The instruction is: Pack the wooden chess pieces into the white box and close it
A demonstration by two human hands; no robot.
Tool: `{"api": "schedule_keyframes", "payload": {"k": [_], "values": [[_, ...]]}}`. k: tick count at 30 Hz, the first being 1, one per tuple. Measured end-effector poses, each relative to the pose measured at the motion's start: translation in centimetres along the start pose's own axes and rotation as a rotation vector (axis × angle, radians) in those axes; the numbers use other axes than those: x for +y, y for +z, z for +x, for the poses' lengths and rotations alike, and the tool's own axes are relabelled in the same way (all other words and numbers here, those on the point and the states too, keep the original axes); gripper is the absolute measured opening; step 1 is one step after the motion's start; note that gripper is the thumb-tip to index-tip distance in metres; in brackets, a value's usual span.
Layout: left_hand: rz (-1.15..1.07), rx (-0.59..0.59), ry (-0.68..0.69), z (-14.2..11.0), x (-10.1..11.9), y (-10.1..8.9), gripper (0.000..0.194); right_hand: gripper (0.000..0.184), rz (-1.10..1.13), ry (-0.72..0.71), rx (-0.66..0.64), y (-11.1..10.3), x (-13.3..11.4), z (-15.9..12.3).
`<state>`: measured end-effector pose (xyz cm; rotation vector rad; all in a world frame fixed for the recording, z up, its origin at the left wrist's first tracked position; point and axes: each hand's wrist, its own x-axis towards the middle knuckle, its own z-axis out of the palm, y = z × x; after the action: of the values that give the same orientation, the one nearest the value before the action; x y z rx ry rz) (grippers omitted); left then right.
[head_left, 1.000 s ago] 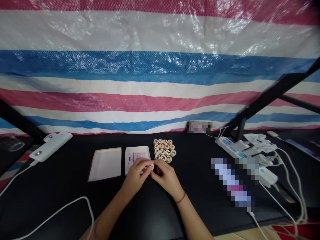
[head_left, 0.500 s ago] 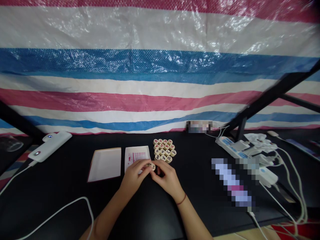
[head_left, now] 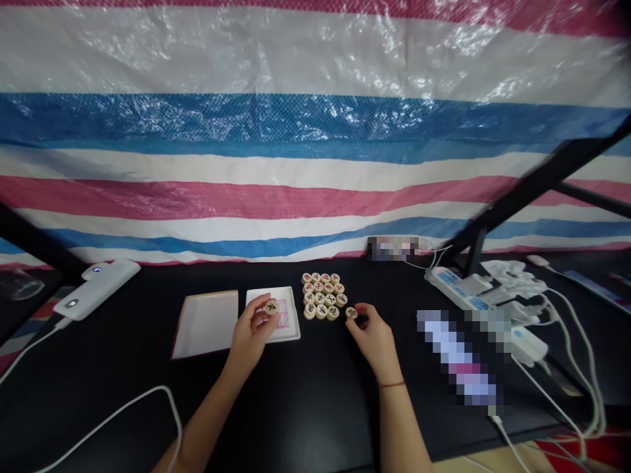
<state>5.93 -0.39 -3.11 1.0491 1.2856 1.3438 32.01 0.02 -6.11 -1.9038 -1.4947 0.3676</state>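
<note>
My left hand pinches a round Chinese chess piece with a dark character, held over a white box tray. Inside that tray a pinkish-red printed grid shows in part. Between the thumb and fingers of my right hand is another chess piece, at the near right corner of a block of chess pieces. The block stands in rows on the black table, red characters at the back and dark ones in front. Left of the tray lies an open box lid, pale inside.
A power strip with plugs and white cables runs along the right, beside a blurred-out phone-like object. A white device with a cable is at the left. Striped plastic sheeting hangs behind the table.
My hands have moved apart from meeting in front of the tray. The left went left and over the tray with one piece; the right moved right, to the block's corner, with another.
</note>
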Motion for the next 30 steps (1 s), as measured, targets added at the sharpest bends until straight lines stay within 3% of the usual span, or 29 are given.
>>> {"api": "schedule_keyframes", "payload": {"k": [4,9,13,16,20,25,27,30], "values": [[0.131,-0.083,0.102,-0.4,-0.4,0.2,0.033,0.029,-0.006,-0.076,-0.042,0.2,-0.3,-0.2],[0.496,-0.185,0.45,-1.2,-0.4,0.4,0.023,0.031,0.238,-0.078,0.032,-0.1,-4.0,-1.2],[0.628,-0.252,0.648,-1.9,-0.7,1.0,0.024,0.02,0.474,-0.31,-0.312,0.7,-7.8,-3.1],[0.692,-0.279,0.681,-2.2,-1.0,1.3,0.026,0.018,0.471,-0.368,-0.403,1.3,-9.0,-4.1],[0.813,-0.272,0.723,-2.0,-1.2,1.1,0.035,0.02,0.435,-0.347,-0.307,1.1,-7.7,-3.4],[0.999,-0.301,0.693,-1.5,-1.3,0.1,0.034,0.03,0.257,-0.122,0.137,-0.1,-3.3,-0.8],[1.044,-0.313,0.672,-1.4,-1.3,-0.2,0.028,0.037,0.165,-0.051,0.139,-0.3,-1.6,-0.2],[1.1,-0.335,0.653,-1.3,-1.4,-0.5,0.023,0.037,0.071,-0.026,0.038,0.1,-0.1,-0.1]]}}
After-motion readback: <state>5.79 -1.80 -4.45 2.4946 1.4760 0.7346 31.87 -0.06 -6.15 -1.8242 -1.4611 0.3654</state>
